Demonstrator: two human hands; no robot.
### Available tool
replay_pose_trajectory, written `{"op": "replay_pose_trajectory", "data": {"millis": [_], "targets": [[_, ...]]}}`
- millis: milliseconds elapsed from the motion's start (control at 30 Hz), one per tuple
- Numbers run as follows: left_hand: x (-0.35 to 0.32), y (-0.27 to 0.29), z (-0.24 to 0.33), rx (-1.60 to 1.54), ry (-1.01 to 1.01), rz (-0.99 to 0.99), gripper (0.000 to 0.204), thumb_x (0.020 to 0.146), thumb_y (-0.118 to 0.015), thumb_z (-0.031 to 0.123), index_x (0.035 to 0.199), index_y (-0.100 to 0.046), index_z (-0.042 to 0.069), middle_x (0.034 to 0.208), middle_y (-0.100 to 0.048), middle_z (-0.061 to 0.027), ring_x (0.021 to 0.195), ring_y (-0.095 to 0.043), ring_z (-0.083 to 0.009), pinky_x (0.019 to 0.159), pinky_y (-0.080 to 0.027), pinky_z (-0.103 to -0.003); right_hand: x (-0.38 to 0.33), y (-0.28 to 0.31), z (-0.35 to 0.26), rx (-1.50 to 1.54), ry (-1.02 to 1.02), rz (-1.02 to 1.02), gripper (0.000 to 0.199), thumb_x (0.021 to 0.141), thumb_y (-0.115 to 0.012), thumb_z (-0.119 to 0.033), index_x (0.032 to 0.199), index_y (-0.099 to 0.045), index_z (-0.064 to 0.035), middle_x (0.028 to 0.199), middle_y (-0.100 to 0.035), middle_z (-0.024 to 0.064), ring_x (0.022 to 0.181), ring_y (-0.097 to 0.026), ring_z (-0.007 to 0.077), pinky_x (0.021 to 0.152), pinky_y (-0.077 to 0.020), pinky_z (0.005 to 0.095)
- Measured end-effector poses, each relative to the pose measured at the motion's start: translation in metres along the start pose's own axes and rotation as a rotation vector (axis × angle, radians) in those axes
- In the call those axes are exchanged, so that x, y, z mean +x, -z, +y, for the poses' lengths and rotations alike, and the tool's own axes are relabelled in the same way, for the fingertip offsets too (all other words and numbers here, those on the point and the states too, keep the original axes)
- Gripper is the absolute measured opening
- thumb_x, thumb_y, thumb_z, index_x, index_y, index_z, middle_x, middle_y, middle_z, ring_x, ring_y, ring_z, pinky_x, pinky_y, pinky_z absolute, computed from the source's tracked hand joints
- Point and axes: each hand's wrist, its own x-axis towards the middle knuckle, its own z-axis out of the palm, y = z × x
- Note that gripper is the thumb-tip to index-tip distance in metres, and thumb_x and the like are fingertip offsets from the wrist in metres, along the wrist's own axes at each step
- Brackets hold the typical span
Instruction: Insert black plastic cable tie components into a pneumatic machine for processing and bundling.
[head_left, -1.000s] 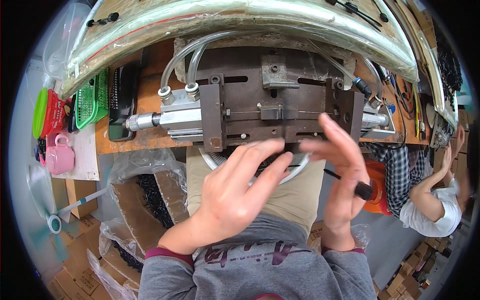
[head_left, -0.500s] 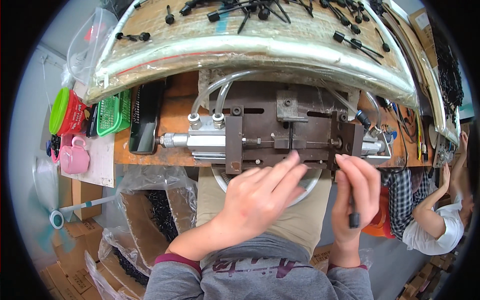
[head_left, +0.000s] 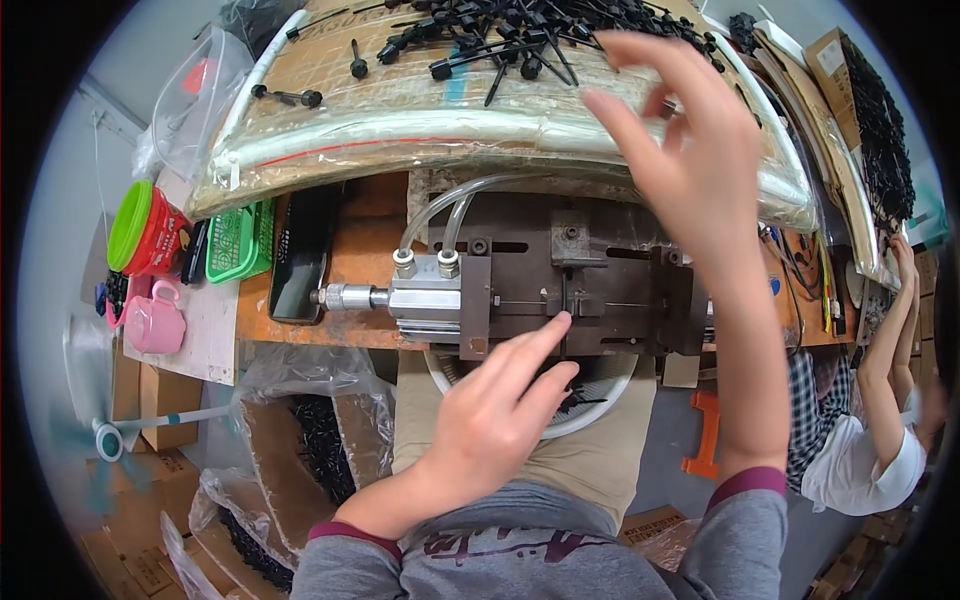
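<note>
My left hand [head_left: 490, 405] is over the front of a dark metal clamping fixture [head_left: 520, 250]. Its index finger is stretched out, with the tip at the lower end of a thin black rod [head_left: 565, 290] standing in the fixture's middle block. The thumb is held apart, below the index finger. My right hand [head_left: 695, 140] is raised above the right part of a cardboard tray [head_left: 330, 135], its thumb and index finger spread with nothing seen between them. Black stemmed parts with knobbed heads [head_left: 470, 45] lie heaped on the tray, partly hidden by the right hand.
A silver air cylinder [head_left: 425, 300] with clear hoses [head_left: 430, 215] sits at the fixture's left. Beside it are a black phone-like slab [head_left: 300, 255], a green basket [head_left: 235, 245] and a pink cup [head_left: 155, 320]. A white basin [head_left: 600, 410] rests on my lap. A co-worker [head_left: 865, 450] sits right.
My right hand has moved up and forward from the fixture's right front to the tray; the black part it held is gone from it. My left hand has shifted slightly left and down.
</note>
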Motion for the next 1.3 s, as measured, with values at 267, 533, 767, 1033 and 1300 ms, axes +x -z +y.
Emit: {"op": "replay_pose_trajectory", "data": {"millis": [267,533,767,1033,1300], "targets": [[0.007,-0.027,0.001,0.215,-0.056,-0.021,0.022,0.072,-0.075,0.007,0.092,-0.067,0.000,0.130,-0.063,-0.0190,0.083,-0.071,-0.0274,0.079,-0.057,-0.034,0.105,-0.060,0.027,-0.243,-0.439,-0.725,0.076,0.069,-0.076,-0.064,0.086,-0.068,0.0093,0.088,-0.069,0.0236,0.082,-0.068,0.0316,0.071,-0.0547,0.0397],[0.008,-0.029,-0.005,0.212,-0.053,-0.059,0.021,0.070,-0.076,0.006,0.089,-0.067,0.001,0.131,-0.063,-0.0189,0.077,-0.070,-0.0234,0.071,-0.056,-0.032,0.108,-0.057,0.072,-0.015,-0.342,-0.839,0.060,0.067,-0.077,-0.036,0.105,-0.069,0.0089,0.103,-0.070,0.0233,0.095,-0.067,0.0307,0.084,-0.0541,0.0386],[0.013,-0.018,-0.001,0.203,-0.028,-0.150,0.021,0.073,-0.077,0.008,0.090,-0.069,0.001,0.128,-0.064,-0.0178,0.071,-0.069,-0.0229,0.066,-0.055,-0.029,0.092,-0.025,0.106,-0.127,-0.105,-0.961,0.039,0.068,-0.080,-0.019,0.103,-0.070,-0.0045,0.077,-0.059,0.0026,0.070,-0.055,0.0161,0.067,-0.0463,0.0308],[0.034,0.071,0.013,-1.237,-0.085,0.034,0.014,0.076,-0.078,-0.002,0.087,-0.069,0.000,0.088,-0.070,-0.0114,0.068,-0.066,-0.0162,0.061,-0.051,-0.024,0.073,0.012,0.066,-0.278,-0.181,-0.946,0.044,0.076,-0.070,-0.012,0.118,-0.067,0.0022,0.112,-0.068,0.0198,0.106,-0.064,0.0321,0.094,-0.0502,0.0389],[0.034,0.085,0.039,-1.668,-0.266,0.098,0.008,0.081,-0.069,-0.003,0.077,-0.067,0.004,0.082,-0.067,-0.0057,0.065,-0.060,-0.0121,0.060,-0.047,-0.023,0.045,-0.004,0.059,-0.362,-0.111,-0.777,0.043,0.082,-0.062,-0.006,0.124,-0.063,0.0005,0.119,-0.062,0.0189,0.115,-0.057,0.0347,0.100,-0.0465,0.0410]]}}
